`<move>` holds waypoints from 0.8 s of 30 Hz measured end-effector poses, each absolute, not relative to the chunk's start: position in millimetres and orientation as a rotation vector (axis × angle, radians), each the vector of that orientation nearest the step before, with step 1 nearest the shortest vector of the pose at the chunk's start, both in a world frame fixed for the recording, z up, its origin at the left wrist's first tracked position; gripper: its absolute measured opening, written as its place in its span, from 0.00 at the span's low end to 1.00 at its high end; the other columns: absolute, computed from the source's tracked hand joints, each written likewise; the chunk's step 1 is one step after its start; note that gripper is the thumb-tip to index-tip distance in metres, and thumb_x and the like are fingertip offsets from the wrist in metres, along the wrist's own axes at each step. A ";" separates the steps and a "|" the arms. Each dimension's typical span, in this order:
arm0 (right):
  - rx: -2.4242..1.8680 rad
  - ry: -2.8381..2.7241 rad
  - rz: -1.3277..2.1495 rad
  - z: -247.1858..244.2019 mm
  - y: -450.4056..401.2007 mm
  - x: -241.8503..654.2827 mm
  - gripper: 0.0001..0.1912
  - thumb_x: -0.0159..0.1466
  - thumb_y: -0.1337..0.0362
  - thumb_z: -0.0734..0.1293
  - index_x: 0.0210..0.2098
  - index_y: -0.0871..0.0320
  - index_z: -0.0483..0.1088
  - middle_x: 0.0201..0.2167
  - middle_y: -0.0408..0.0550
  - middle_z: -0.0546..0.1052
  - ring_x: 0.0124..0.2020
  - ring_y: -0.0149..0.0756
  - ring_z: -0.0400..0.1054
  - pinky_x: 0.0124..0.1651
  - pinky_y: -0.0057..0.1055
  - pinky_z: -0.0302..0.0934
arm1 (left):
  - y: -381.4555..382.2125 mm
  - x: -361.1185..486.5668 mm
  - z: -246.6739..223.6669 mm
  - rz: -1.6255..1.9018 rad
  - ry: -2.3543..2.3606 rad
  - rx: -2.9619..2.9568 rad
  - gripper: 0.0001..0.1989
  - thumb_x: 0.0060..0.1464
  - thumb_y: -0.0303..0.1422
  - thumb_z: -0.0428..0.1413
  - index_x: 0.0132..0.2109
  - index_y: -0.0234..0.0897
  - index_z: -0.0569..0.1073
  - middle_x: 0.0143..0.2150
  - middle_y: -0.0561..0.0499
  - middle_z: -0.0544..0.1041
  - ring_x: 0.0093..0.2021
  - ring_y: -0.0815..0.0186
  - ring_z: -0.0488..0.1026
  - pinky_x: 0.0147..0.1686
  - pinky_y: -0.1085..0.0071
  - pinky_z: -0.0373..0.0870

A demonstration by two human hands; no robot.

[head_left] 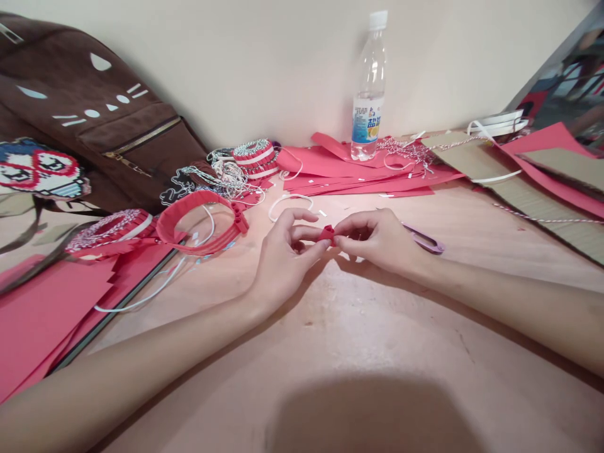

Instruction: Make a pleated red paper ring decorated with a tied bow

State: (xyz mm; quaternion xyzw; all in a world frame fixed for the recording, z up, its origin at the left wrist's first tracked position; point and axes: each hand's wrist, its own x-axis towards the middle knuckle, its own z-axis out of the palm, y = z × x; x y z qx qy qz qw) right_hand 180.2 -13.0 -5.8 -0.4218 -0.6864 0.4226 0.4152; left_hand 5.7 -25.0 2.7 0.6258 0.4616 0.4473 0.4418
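Between my fingertips, just above the table, is a small rolled piece of red paper (327, 233). My left hand (293, 248) pinches it from the left, and my right hand (370, 236) pinches it from the right. Part of the roll is hidden behind the fingers. A red paper ring (189, 226) with small red rolls fixed to its right side lies to the left of my left hand. Close to my right wrist rests a purple craft knife (425, 239), partly covered by the hand. A white cord loop (289, 202) lies just beyond my left hand.
A brown backpack (94, 82) leans at the left. Red sheets (42, 314) lie in front of it. A water bottle (368, 94) stands upright at the back among red paper strips (321, 170). Cardboard (533, 195) occupies the right, and striped red-and-white rings (255, 160) sit at the left.
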 end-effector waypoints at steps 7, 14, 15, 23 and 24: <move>-1.086 -1.772 0.968 -8.7 -10.5 180.9 0.08 0.54 0.66 0.65 0.29 0.59 0.77 0.23 0.45 0.76 0.24 0.30 0.68 0.27 0.26 0.60 | -26.2 7.4 2.7 1.094 1.130 1.521 0.17 0.49 0.32 0.63 0.43 0.41 0.64 0.33 0.53 0.80 0.26 0.70 0.73 0.26 0.76 0.64; -1.041 -1.670 1.135 -9.4 -11.7 179.4 0.08 0.55 0.65 0.65 0.29 0.59 0.77 0.23 0.44 0.75 0.27 0.31 0.68 0.29 0.27 0.61 | -26.5 8.3 5.9 1.100 1.123 1.480 0.17 0.48 0.33 0.63 0.43 0.41 0.64 0.32 0.54 0.80 0.25 0.71 0.73 0.23 0.76 0.62; -1.023 -1.636 1.186 -10.2 -11.2 179.3 0.07 0.55 0.65 0.66 0.30 0.59 0.77 0.23 0.44 0.75 0.27 0.31 0.68 0.28 0.27 0.61 | -26.3 8.3 6.0 1.103 1.119 1.472 0.17 0.48 0.33 0.63 0.42 0.41 0.64 0.32 0.54 0.80 0.24 0.71 0.72 0.23 0.76 0.62; -1.048 -1.505 1.356 -6.7 -2.8 180.9 0.07 0.51 0.62 0.70 0.28 0.60 0.76 0.17 0.41 0.71 0.18 0.25 0.59 0.20 0.25 0.52 | -23.2 8.9 8.1 1.103 1.080 1.392 0.18 0.47 0.29 0.62 0.42 0.41 0.62 0.31 0.56 0.80 0.21 0.73 0.70 0.21 0.77 0.62; -1.078 -1.498 1.319 -6.5 -1.6 181.1 0.07 0.52 0.63 0.69 0.27 0.60 0.76 0.17 0.41 0.71 0.17 0.25 0.58 0.19 0.25 0.51 | -22.8 9.1 8.6 1.106 1.083 1.376 0.17 0.47 0.29 0.62 0.42 0.41 0.62 0.30 0.56 0.79 0.21 0.73 0.70 0.21 0.77 0.62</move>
